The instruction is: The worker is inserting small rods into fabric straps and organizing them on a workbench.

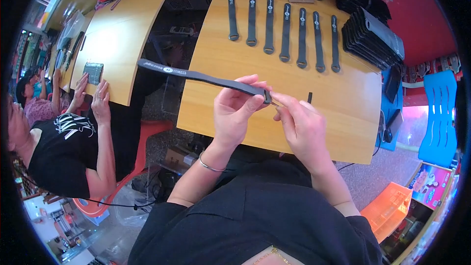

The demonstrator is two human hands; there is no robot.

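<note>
Strap [208, 77] across table's left edge [204, 44]

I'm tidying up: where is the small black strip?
In the head view, the black strip lies right of centre on the table, just beyond the right hand.

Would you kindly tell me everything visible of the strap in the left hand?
The dark grey strap is long, flat and perhaps fabric, with white markings toward its rounded free end and a dark buckle at the other. Raised above the wood-toned table, it stretches leftward past the edge, bending slightly. The left hand grips it near the buckle, where the right hand holds a thin item.
</note>
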